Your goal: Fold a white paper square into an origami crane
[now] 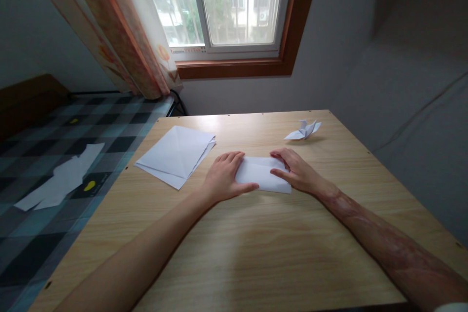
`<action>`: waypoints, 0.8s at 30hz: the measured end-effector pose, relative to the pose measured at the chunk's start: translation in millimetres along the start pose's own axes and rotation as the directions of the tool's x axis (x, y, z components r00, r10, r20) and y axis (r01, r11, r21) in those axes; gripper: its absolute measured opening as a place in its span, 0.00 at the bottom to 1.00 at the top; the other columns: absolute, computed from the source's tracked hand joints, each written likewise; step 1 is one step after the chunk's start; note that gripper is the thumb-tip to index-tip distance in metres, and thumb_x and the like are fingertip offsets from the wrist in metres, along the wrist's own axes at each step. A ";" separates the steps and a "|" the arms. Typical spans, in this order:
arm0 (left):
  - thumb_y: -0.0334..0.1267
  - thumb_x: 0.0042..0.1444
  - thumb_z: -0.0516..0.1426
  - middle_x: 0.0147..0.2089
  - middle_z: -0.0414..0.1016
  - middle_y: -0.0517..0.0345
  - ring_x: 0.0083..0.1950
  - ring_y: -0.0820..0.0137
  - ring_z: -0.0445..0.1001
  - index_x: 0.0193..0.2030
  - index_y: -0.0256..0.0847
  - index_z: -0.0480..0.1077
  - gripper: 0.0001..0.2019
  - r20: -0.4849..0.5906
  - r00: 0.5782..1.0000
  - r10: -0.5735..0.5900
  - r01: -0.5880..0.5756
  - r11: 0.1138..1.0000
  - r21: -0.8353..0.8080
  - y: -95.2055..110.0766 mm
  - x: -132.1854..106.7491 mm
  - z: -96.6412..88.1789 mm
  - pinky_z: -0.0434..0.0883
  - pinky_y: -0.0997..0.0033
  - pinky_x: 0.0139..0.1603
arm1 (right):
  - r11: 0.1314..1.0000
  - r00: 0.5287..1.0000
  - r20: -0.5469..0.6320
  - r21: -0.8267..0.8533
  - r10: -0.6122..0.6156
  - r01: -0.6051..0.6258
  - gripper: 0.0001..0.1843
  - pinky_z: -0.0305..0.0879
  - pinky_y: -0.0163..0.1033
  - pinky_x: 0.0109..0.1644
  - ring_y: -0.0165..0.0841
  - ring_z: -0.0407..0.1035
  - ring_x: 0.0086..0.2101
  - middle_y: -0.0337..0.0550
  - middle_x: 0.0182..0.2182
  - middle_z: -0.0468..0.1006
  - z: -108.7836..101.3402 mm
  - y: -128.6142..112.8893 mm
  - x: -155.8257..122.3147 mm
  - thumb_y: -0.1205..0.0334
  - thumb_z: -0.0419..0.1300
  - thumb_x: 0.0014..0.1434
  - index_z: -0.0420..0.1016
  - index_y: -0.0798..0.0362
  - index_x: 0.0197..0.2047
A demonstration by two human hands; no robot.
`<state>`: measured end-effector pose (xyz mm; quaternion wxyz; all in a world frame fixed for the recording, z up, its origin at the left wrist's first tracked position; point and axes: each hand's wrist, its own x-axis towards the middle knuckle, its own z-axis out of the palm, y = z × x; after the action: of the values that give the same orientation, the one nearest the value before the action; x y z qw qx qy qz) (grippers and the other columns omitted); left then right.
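Note:
A white sheet of paper (263, 174), folded into a rectangle, lies on the wooden table between my hands. My left hand (227, 175) grips its left end, with the thumb along the near edge and the fingers bent over the far edge. At the right end, my right hand (290, 168) holds the paper, thumb on top and the index finger curled at the far corner. Parts of both ends are hidden under the hands.
Several white paper squares (179, 151) lie stacked at the table's left. A folded paper crane (304, 130) stands at the back right. Paper strips (62, 180) rest on the checked bed (120, 144) beside the table (256, 253). A window (237, 5) is behind.

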<state>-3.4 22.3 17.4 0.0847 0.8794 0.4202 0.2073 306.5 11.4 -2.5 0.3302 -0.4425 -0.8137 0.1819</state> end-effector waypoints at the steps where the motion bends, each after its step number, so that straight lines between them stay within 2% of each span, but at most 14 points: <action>1: 0.72 0.55 0.68 0.70 0.74 0.37 0.70 0.41 0.73 0.71 0.41 0.68 0.47 -0.005 1.000 0.000 0.000 1.000 0.008 0.4 -0.2 -0.5 0.68 0.40 0.74 | 1.000 1.000 -0.001 0.004 0.009 -0.009 0.26 0.71 0.59 0.63 0.53 0.75 0.56 0.56 0.57 0.81 0.1 0.3 -0.1 0.40 0.64 0.73 0.74 0.48 0.64; 5: 0.73 0.57 0.66 0.67 0.76 0.38 0.67 0.42 0.74 0.69 0.42 0.68 0.45 -0.025 1.000 0.006 -0.005 0.999 0.032 2.4 -0.7 -1.6 0.69 0.40 0.71 | 1.000 1.000 0.001 -0.001 0.005 -0.005 0.28 0.70 0.60 0.65 0.53 0.75 0.57 0.56 0.58 0.81 -1.0 1.7 -0.7 0.39 0.64 0.72 0.74 0.49 0.65; 13: 0.72 0.60 0.65 0.62 0.76 0.40 0.62 0.43 0.74 0.64 0.42 0.70 0.39 -0.067 0.998 -0.022 0.027 0.997 0.072 4.1 0.0 -1.4 0.71 0.40 0.67 | 1.000 1.000 -0.018 -0.001 -0.010 0.010 0.32 0.72 0.60 0.61 0.54 0.74 0.54 0.55 0.54 0.81 -2.6 -1.9 -1.3 0.36 0.68 0.68 0.73 0.47 0.65; 20: 0.72 0.59 0.65 0.60 0.76 0.39 0.61 0.43 0.73 0.63 0.40 0.72 0.39 -0.091 0.995 -0.047 0.057 0.993 0.102 3.3 -0.3 -0.4 0.71 0.40 0.66 | 0.999 1.000 -0.011 -0.032 0.007 -0.007 0.35 0.71 0.63 0.65 0.56 0.74 0.57 0.58 0.58 0.80 -0.8 -2.5 0.0 0.36 0.70 0.66 0.72 0.48 0.67; 24: 0.72 0.59 0.65 0.56 0.76 0.40 0.58 0.45 0.72 0.57 0.40 0.74 0.36 -0.088 0.995 -0.056 0.065 0.992 0.109 4.1 -0.3 -0.8 0.71 0.41 0.65 | 0.998 1.000 -0.031 -0.060 0.007 -0.009 0.35 0.71 0.62 0.65 0.56 0.75 0.57 0.58 0.59 0.80 -0.1 -1.5 -0.5 0.37 0.70 0.66 0.72 0.49 0.67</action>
<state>-1.1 19.4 19.4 0.0236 0.8600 0.4608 0.2180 305.9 10.2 -1.7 0.3284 -0.4582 -0.8119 0.1518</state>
